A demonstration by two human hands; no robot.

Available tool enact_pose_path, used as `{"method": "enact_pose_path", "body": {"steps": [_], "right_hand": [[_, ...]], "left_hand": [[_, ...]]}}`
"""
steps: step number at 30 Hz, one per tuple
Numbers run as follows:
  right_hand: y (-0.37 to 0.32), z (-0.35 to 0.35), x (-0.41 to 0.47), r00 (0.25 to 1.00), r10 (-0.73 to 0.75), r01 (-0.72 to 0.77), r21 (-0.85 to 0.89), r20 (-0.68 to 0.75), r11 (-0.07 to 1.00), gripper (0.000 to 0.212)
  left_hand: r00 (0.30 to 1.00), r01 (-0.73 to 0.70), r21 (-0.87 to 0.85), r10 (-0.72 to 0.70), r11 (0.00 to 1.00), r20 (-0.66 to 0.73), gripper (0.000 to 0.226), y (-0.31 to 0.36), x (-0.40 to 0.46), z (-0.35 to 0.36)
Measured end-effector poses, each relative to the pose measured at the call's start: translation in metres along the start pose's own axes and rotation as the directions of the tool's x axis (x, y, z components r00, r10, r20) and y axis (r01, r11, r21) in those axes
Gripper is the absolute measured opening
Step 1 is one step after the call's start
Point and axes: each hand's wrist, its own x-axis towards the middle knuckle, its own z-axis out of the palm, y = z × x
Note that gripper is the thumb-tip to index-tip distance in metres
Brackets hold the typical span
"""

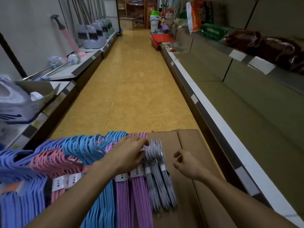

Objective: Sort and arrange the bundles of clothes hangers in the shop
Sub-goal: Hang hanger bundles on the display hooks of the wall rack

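Note:
Bundles of hangers lie side by side on flat cardboard [189, 145]: periwinkle [19, 203] at far left, pink [54, 160], blue [85, 145], purple [136, 195] and grey [158, 186] at the right. White labels band each bundle. My left hand [130, 153] rests palm down on the hook ends of the purple bundles, fingers touching the grey hooks. My right hand [187, 163] hovers just right of the grey bundles, fingers loosely curled, holding nothing.
A yellow tiled aisle [136, 76] runs ahead. A low shelf [79, 66] on the left carries brooms, dustpans and mops. Right shelving [238, 112] is mostly bare, with bags on its upper shelf. Buckets and boxes stand at the aisle's far end.

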Motion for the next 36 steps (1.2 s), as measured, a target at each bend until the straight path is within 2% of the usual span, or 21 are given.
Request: {"method": "enact_pose_path", "body": {"steps": [4, 12, 17, 22, 25, 27, 31, 36], "right_hand": [[-0.001, 0.011, 0.004, 0.998, 0.044, -0.045, 0.019, 0.036, 0.999, 0.036], [-0.002, 0.031, 0.001, 0.98, 0.108, -0.107, -0.012, 0.168, 0.994, 0.038], [0.007, 0.05, 0.005, 0.957, 0.167, -0.176, 0.016, 0.236, 0.984, 0.062], [0.008, 0.075, 0.012, 0.953, 0.18, -0.208, 0.093, 0.244, 0.974, 0.08], [0.021, 0.108, 0.031, 0.97, 0.164, -0.2, 0.206, 0.181, 0.958, 0.127], [0.015, 0.119, 0.029, 0.972, 0.183, -0.218, 0.285, 0.147, 0.933, 0.144], [-0.015, 0.117, 0.01, 0.962, 0.264, -0.27, 0.33, 0.062, 0.905, 0.132], [-0.026, 0.129, 0.011, 0.923, 0.384, -0.37, 0.232, -0.015, 0.9, 0.119]], "left_hand": [[0.996, -0.04, 0.202, 0.023, 0.978, 0.085, 0.044, 0.005, 0.016, 0.02], [0.982, -0.079, 0.283, 0.025, 0.956, 0.188, 0.047, 0.021, 0.036, 0.044], [0.964, -0.014, 0.094, -0.011, 0.995, 0.265, 0.048, 0.021, 0.043, 0.041], [0.966, 0.021, -0.066, -0.003, 0.998, 0.26, 0.058, 0.021, 0.046, 0.038], [0.973, 0.014, -0.163, 0.024, 0.987, 0.228, 0.055, 0.019, 0.049, 0.037], [0.979, 0.015, -0.213, 0.03, 0.977, 0.204, 0.054, 0.018, 0.05, 0.038], [0.987, 0.025, -0.291, 0.023, 0.956, 0.161, 0.055, 0.018, 0.052, 0.037], [0.992, 0.036, -0.386, 0.014, 0.922, 0.125, 0.052, 0.016, 0.055, 0.038]]}}
